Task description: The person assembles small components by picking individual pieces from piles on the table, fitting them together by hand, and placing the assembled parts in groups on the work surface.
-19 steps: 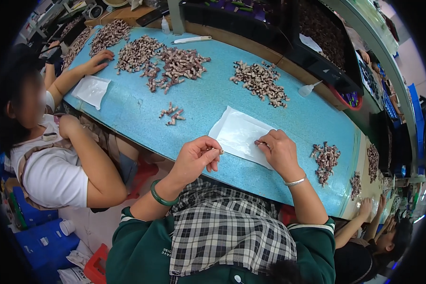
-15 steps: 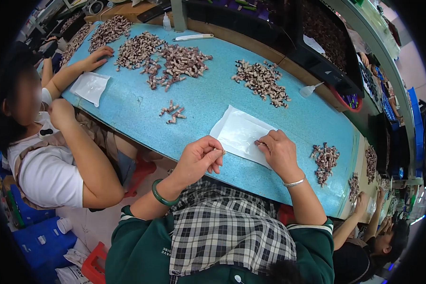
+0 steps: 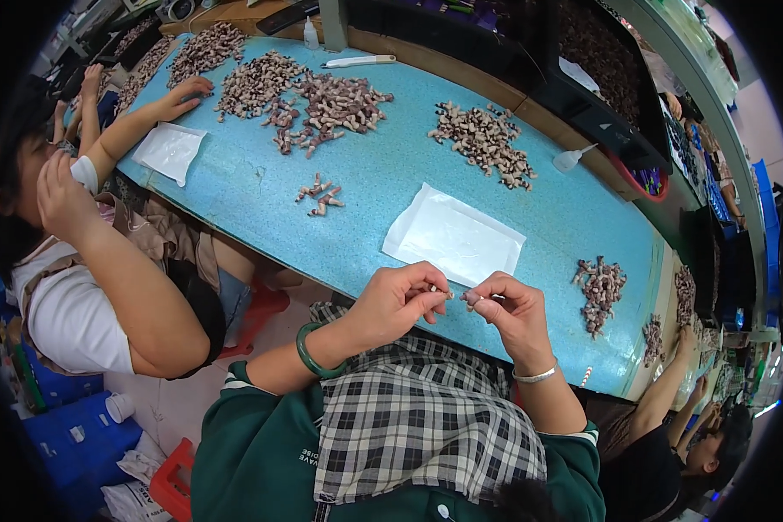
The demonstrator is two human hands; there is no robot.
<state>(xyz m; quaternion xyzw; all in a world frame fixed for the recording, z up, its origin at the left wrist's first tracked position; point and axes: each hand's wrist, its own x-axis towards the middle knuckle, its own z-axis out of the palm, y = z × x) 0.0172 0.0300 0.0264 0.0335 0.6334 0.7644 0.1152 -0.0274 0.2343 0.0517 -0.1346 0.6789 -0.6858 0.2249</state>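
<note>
In front of my body, just off the near edge of a white plastic sheet (image 3: 458,233), my two hands face each other a finger's width apart. My left hand (image 3: 398,300) pinches a small pale piece (image 3: 448,295) whose kind I cannot make out. Between thumb and forefinger, my right hand (image 3: 517,318) holds a small purplish-brown piece (image 3: 471,298). Both are mostly covered by fingers. Several small brown-and-cream moulded pieces (image 3: 324,200) lie left of the sheet, and a heap of similar ones (image 3: 600,294) is to the right.
Larger heaps (image 3: 485,146) of pieces lie across the blue table (image 3: 244,204), with a white-handled tool (image 3: 359,61) and squeeze bottles (image 3: 311,35) (image 3: 571,159) along the back. A co-worker's arm (image 3: 130,130) rests at left beside another white sheet (image 3: 170,152). Another person sits at right.
My right hand has come off the white sheet toward my left hand, carrying a small piece. My left hand has shifted slightly right. The left co-worker has raised a hand.
</note>
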